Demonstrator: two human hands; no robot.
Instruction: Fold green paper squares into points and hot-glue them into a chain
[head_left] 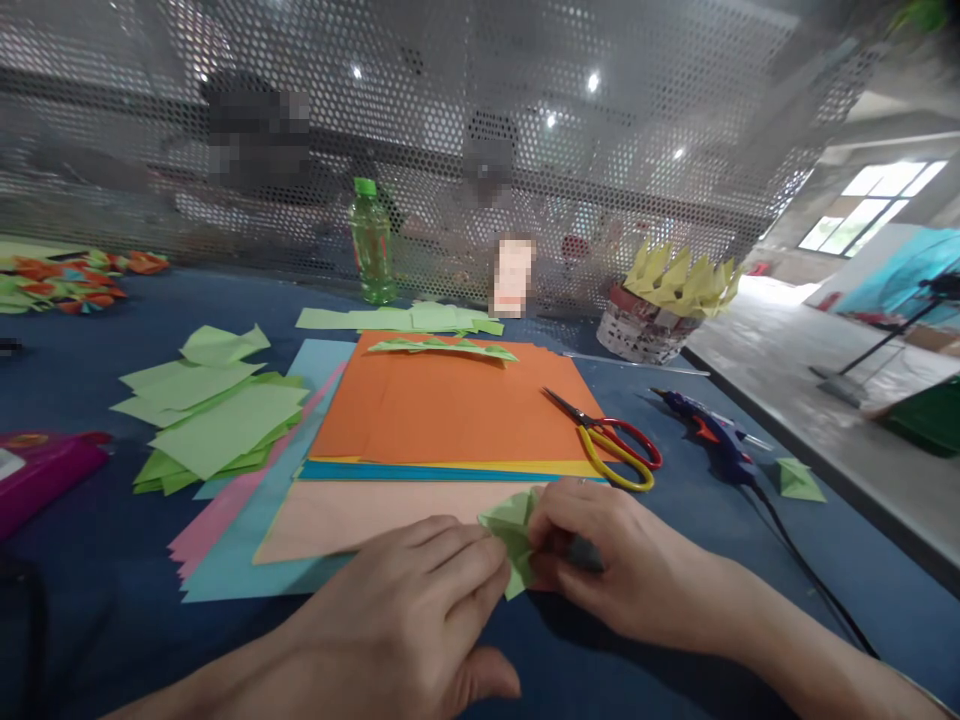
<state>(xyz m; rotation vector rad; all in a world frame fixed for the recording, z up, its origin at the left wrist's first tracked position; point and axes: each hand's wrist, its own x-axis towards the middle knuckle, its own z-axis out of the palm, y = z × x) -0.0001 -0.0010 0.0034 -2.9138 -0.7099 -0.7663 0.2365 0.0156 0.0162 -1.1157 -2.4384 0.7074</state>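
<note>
Green paper (517,545), partly folded, sits between the two hands, at the near edge of the peach sheet (360,515). Left hand (420,590): flat, fingers nearly straight, tips resting on the paper's left side, not gripping. Right hand (622,560): fingers curled, thumb and index seemingly pinched on the right side; exact contact partly hidden. Hands near each other, paper between.

Handling, my judgement: keep left fingertips light but firm so the piece can't slide, line up edges before pressing, then run the right thumb along the fold from one end to the other. Thin paper, so a skewed crease would be hard to undo. Flat support under the whole piece would help.

Just beyond: orange sheets (450,415), scissors (585,420) lying partly on their right side, a folded green strip (442,348) on the far part. Left: loose green pieces (225,410). Right: glue gun (712,435), small green fold (801,480). Far side: green bottle (373,250), upright, and basket (641,325) topped with yellow points.
</note>
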